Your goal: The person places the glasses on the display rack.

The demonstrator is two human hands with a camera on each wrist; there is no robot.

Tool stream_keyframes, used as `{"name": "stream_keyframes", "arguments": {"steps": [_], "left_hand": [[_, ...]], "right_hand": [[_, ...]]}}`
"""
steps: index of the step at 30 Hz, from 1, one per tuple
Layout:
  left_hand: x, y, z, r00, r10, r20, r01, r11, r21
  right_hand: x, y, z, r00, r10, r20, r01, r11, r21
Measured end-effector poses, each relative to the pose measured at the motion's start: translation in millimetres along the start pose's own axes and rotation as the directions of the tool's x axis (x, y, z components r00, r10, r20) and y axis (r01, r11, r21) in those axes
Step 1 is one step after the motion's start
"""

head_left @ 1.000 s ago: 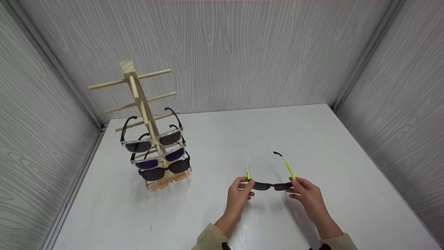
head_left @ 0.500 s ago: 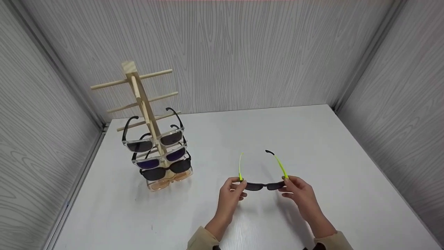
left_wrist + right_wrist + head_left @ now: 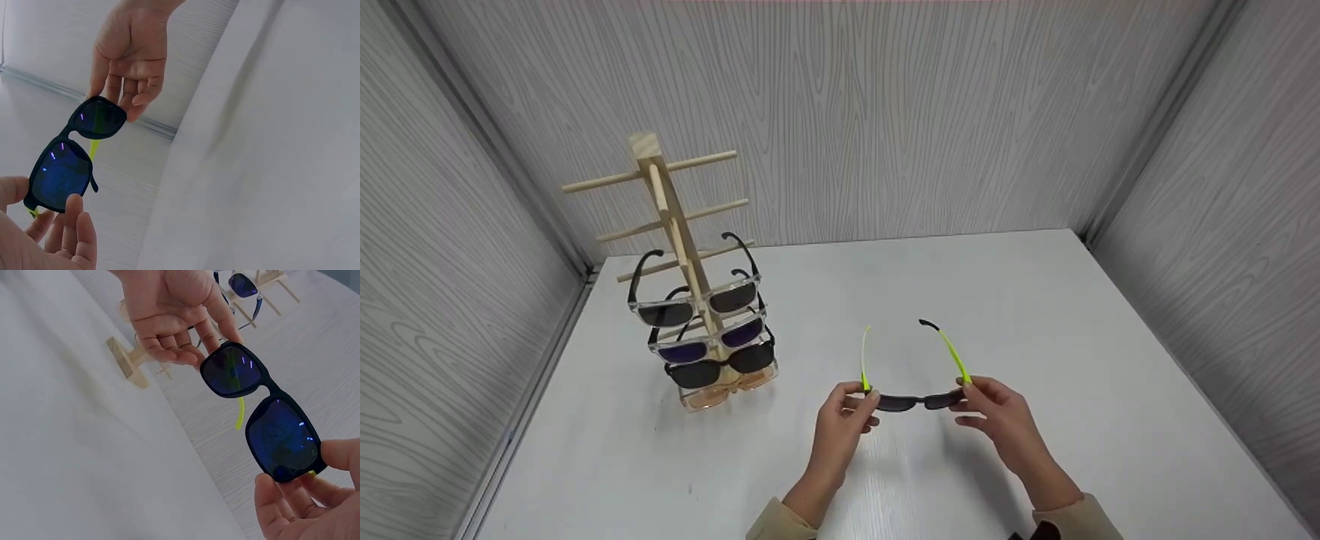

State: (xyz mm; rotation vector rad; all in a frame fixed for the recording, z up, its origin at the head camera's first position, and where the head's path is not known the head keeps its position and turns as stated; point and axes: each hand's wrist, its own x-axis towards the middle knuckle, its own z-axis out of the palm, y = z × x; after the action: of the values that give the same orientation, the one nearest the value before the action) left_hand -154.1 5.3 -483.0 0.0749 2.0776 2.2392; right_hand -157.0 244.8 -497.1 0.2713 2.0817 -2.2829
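A pair of sunglasses (image 3: 896, 403) with a black frame, dark lenses and yellow-green temples is held up over the table between both hands. Its temples are unfolded and point away toward the back wall. My left hand (image 3: 838, 427) pinches the left hinge corner between thumb and fingers. At the opposite corner, my right hand (image 3: 1003, 421) pinches the frame the same way. In the left wrist view the lenses (image 3: 61, 175) look blue with small bright reflections. The right wrist view shows the same sunglasses (image 3: 281, 439) from the front, gripped at both ends.
On the left of the white table (image 3: 840, 300) stands a wooden eyewear rack (image 3: 679, 217) with crosswise pegs. Several glasses hang on its lower pegs: clear-framed sunglasses (image 3: 665, 313), black sunglasses (image 3: 695, 373) and an orange-tinted pair (image 3: 709, 398) lowest. Grey wood-grain panels (image 3: 885, 112) enclose the table.
Both hands have moved left with the sunglasses, closer to the rack, keeping the same pinch at each corner. The rack and its glasses shift slightly right in the view.
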Motion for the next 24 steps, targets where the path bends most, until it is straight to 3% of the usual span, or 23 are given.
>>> {"name": "stream_keyframes", "arguments": {"steps": [5,16,24], "left_hand": [[-5.7,14.3,-7.8,1.0,0.024,0.011,-0.024,1.0,0.008],[-3.5,30.0,-21.3,0.998,0.07,-0.011,-0.069,0.997,0.015],[6.8,20.8,-32.3,0.995,0.096,-0.019,-0.096,0.995,0.031]], "right_hand": [[0.3,-7,6,0.999,-0.018,0.038,0.018,1.0,0.006],[4.5,-24,21,0.995,-0.065,0.079,0.065,0.998,-0.003],[4.2,-39,29,0.991,-0.083,0.11,0.08,0.996,0.024]]}}
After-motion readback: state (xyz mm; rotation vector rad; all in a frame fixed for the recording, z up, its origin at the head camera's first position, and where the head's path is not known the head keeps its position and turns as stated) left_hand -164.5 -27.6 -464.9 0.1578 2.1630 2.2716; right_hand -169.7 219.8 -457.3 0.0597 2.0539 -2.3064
